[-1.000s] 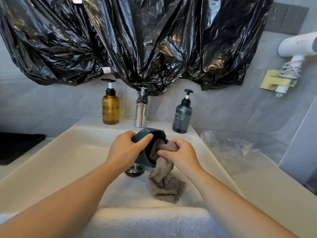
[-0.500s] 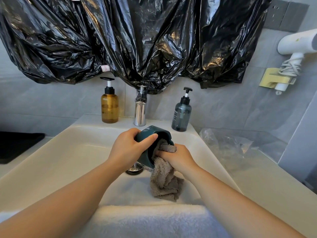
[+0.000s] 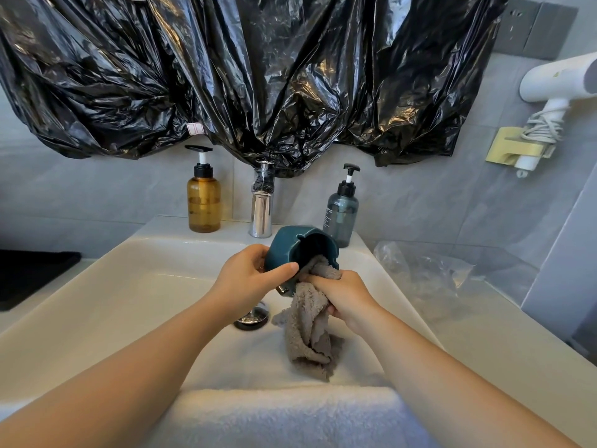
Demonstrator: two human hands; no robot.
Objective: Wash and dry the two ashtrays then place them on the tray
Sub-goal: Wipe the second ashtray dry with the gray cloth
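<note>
A dark teal ashtray [image 3: 292,245] is tipped on its side above the white sink [image 3: 113,295], its opening facing me. My left hand [image 3: 247,279] grips it by the rim, thumb across the front edge. My right hand [image 3: 344,297] holds a grey-brown cloth [image 3: 310,331] and pushes its top end into the ashtray's mouth; the rest of the cloth hangs down to the sink floor. Only one ashtray is in view. A black tray [image 3: 32,276] lies on the counter at the far left.
A chrome tap [image 3: 261,208] stands behind the sink between an amber pump bottle [image 3: 204,202] and a grey-blue pump bottle [image 3: 340,211]. The drain [image 3: 251,318] is below my hands. A white towel [image 3: 290,415] drapes the near rim. Crumpled clear plastic [image 3: 426,270] lies on the right.
The ashtray has turned so its opening faces more towards me and sits slightly higher. My right hand has slid lower along the cloth, still working it inside the ashtray.
</note>
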